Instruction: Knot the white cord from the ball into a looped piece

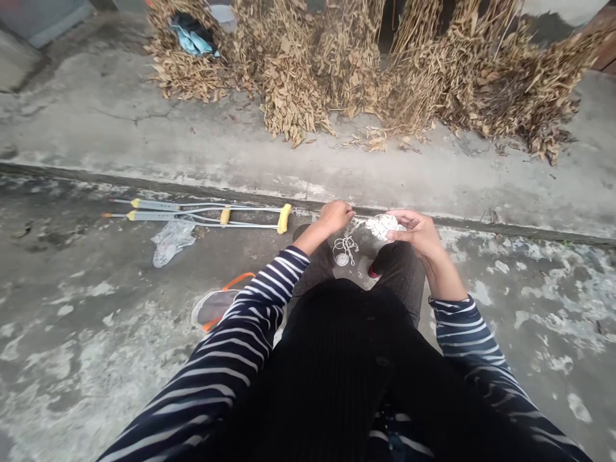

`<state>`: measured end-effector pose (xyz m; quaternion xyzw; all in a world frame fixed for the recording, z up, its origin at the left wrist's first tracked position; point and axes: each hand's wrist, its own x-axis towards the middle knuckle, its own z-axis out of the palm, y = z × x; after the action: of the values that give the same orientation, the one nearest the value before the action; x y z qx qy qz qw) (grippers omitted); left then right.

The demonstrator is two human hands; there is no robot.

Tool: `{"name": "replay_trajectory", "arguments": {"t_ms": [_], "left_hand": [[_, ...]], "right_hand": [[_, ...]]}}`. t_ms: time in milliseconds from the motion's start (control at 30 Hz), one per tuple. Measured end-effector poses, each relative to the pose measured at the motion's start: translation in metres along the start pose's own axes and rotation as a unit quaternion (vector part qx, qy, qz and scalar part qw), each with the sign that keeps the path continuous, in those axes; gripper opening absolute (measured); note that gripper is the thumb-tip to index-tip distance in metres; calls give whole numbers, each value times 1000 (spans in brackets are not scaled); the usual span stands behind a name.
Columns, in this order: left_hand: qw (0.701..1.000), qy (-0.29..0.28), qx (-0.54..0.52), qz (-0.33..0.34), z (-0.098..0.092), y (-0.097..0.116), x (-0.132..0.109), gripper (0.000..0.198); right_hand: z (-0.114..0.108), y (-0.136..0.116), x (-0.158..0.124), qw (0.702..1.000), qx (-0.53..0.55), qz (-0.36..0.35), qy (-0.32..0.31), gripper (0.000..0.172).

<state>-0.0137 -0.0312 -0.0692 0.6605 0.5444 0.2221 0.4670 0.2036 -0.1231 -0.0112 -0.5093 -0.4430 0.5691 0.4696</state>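
a: what's the big picture?
b: a stained concrete floor (86, 385), a raised concrete ledge (144, 135) beyond it, and bundles of dried leaves (289, 77) along the far side, with a blue cloth (192, 38) on one.
a: anything lying nearer?
b: a pair of crutches (202, 215) on the floor to the left, a clear plastic bag (173, 242) just below them.
a: and the hands?
b: the right hand (418, 234) has its fingers (402, 235) curled round a crumpled white bundle (382, 226), gripping it. the left hand (335, 217) is closed, just beside the bundle; i can't tell if it holds anything. a coil of white cord (344, 250) lies just below it.
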Motion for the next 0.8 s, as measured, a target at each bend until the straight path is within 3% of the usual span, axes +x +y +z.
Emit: {"name": "replay_trajectory", "arguments": {"t_ms": [33,67,133,200,267,400,600,667,800], "left_hand": [[999,18,-26,27,5,-2,-6,10],[995,14,-81,53,12,-2,-12,17],[970,-48,-220,88,26,1,-23,44],[937,-100,-324,85,39,8,-31,55],[923,-112,-362,62,48,13,-35,48],[942,-112,-315,41,48,15,-36,10],[966,-104,-233,31,43,-10,-43,11],[969,-107,-221,15,40,-22,-49,12],[973,-123,-195,8,24,-37,-64,12]], "right_hand": [[0,1,1,1000,-1,9,12,55],[0,1,1,1000,-2,19,18,55],[2,-1,1,999,1,31,19,56],[6,-5,0,999,11,35,20,56],[9,-8,-1,999,27,39,22,58],[12,-7,-4,996,61,60,10,55],[2,-7,-2,993,100,53,36,49],[-9,-12,3,992,91,33,77,44],[-41,-22,22,972,69,-56,216,39]]}}
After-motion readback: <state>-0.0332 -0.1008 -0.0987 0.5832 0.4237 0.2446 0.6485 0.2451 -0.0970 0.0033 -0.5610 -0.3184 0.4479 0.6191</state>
